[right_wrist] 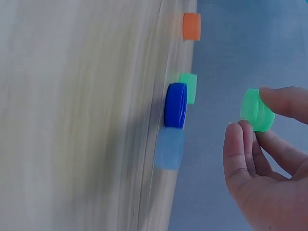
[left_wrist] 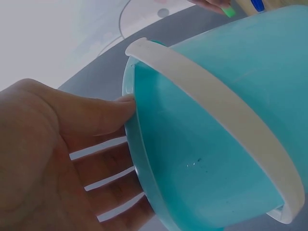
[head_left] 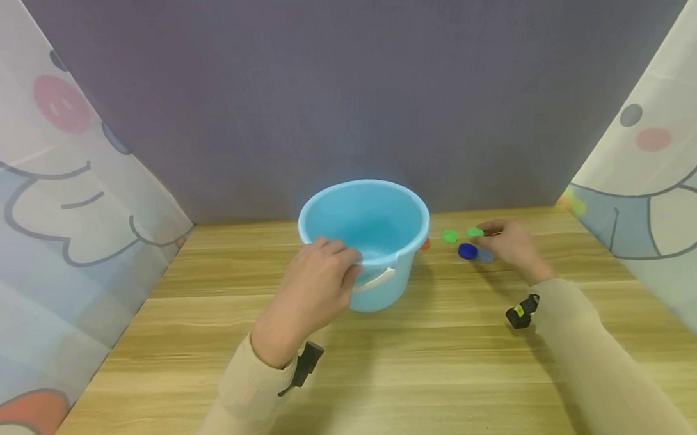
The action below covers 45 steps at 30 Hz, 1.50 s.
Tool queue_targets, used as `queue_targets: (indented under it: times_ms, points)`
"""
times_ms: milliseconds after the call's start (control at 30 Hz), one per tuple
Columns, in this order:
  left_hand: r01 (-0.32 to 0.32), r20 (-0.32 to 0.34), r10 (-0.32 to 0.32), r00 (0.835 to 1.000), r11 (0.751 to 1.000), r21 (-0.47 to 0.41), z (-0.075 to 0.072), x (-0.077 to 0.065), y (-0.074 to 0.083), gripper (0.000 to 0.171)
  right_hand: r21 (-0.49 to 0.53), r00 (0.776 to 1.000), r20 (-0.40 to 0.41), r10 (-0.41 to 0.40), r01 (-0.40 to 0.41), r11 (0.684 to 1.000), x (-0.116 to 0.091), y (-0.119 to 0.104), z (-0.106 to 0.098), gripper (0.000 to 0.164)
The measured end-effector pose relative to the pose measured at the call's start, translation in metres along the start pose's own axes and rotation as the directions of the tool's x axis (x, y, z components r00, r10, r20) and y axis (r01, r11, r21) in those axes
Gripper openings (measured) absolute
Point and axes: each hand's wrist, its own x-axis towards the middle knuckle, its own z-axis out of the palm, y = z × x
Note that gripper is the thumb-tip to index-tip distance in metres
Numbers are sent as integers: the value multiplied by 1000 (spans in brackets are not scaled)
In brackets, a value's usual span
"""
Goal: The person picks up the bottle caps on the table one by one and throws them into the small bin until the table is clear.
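A light blue bucket (head_left: 380, 287) stands upright on the wooden table, its white handle (left_wrist: 216, 101) hanging down the near side. My left hand (head_left: 313, 279) grips the bucket's near rim, thumb on the outside and fingers over the edge. To the right of the bucket, my right hand (head_left: 513, 244) pinches a green bottle cap (right_wrist: 257, 110) between thumb and fingers, held above the table. Near it lie a dark blue cap (head_left: 467, 251), a pale blue cap (head_left: 485, 255) and another green cap (head_left: 450, 236). An orange cap (head_left: 425, 244) shows partly behind the bucket's right side.
A grey wall panel (head_left: 356, 102) rises behind the table (head_left: 435, 381). Cloths with cartoon prints hang at the left (head_left: 65, 189) and right. A small black camera is strapped at each wrist.
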Motion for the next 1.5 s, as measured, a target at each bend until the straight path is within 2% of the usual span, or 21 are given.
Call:
queue_targets:
  times_ms: [333,733,967,1500]
  points:
    - [-4,-2,4,1000,1000,4,0,0,1,8,79,1000,-30,9,-6,997,-5,-7,5,63]
    - [-9,-9,9,1000,1000,4,0,0,1,10,204,999,-45,24,-14,979,-11,-19,13,64]
    - [-7,0,7,1000,1000,4,0,0,2,7,226,997,-63,36,-21,974,-13,-28,17,71]
    - [-19,-15,19,1000,1000,0,0,0,0,11,285,997,-72,41,-18,958,-18,-47,18,67]
